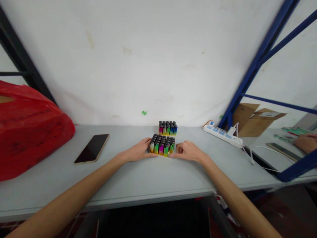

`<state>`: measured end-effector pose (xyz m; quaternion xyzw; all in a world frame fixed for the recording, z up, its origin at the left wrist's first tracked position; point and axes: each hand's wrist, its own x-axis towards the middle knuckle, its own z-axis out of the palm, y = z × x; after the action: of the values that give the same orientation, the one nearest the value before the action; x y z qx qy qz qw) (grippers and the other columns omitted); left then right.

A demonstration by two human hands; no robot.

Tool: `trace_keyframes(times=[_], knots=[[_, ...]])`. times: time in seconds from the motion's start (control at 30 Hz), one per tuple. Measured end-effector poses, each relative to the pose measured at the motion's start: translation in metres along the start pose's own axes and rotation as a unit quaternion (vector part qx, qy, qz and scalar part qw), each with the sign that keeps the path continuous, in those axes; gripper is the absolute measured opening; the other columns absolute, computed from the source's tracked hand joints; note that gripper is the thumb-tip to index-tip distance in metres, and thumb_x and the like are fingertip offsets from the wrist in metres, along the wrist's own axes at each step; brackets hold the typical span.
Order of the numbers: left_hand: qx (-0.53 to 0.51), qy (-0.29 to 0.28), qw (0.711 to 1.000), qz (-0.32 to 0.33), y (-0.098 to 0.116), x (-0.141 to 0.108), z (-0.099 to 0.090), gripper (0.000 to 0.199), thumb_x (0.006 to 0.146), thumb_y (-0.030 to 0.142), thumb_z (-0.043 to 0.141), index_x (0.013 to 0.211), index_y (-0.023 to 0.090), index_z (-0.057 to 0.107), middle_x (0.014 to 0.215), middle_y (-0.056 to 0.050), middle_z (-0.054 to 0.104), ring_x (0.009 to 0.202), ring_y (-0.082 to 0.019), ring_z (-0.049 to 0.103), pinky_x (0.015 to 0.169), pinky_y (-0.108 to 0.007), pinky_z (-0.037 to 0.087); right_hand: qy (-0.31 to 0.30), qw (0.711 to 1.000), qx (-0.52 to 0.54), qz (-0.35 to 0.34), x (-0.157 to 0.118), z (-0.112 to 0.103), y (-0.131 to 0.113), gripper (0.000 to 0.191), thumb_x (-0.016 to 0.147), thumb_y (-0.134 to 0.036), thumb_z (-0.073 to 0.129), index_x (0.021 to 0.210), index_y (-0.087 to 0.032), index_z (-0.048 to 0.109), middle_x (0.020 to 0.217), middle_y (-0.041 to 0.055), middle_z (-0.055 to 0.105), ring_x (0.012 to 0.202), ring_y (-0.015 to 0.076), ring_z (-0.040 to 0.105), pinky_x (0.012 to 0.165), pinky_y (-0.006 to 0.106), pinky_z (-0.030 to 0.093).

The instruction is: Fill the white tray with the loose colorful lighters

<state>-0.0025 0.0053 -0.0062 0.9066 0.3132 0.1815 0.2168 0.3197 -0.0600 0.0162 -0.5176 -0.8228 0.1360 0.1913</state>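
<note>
Several colourful lighters with black tops (161, 148) stand upright in a block on the grey table (148, 178). A second block of lighters (168, 128) stands behind, near the wall. My left hand (138, 150) is at the left side of the front block, its thumb along the front lower edge and its fingers apart at the side. At the block's right front corner is my right hand (188, 151), thumb stretched towards the lower edge and the other fingers curled. Whether anything small is between those fingers cannot be made out.
A red plastic bag (32, 132) fills the far left, with a phone (92, 148) beside it. Right: a white power strip (223, 135), cables, a blue metal frame (257, 62), a cardboard box (257, 119) and another person's hand (307, 142).
</note>
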Motion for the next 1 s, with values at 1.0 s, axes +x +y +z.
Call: trace_keyframes(times=[1.0], knots=[[0.016, 0.137, 0.980, -0.144, 0.011, 0.060, 0.057, 0.054, 0.094, 0.054, 0.071, 0.137, 0.022, 0.068, 0.148, -0.021, 0.066, 0.150, -0.045, 0.051, 0.135, -0.066, 0.014, 0.120, 0.991, 0.061, -0.028, 0.037, 0.019, 0.070, 0.053, 0.083, -0.074, 0.083, 0.080, -0.023, 0.068, 0.083, 0.0076, 0.073, 0.076, 0.0235, 0.063, 0.074, 0.036, 0.050]])
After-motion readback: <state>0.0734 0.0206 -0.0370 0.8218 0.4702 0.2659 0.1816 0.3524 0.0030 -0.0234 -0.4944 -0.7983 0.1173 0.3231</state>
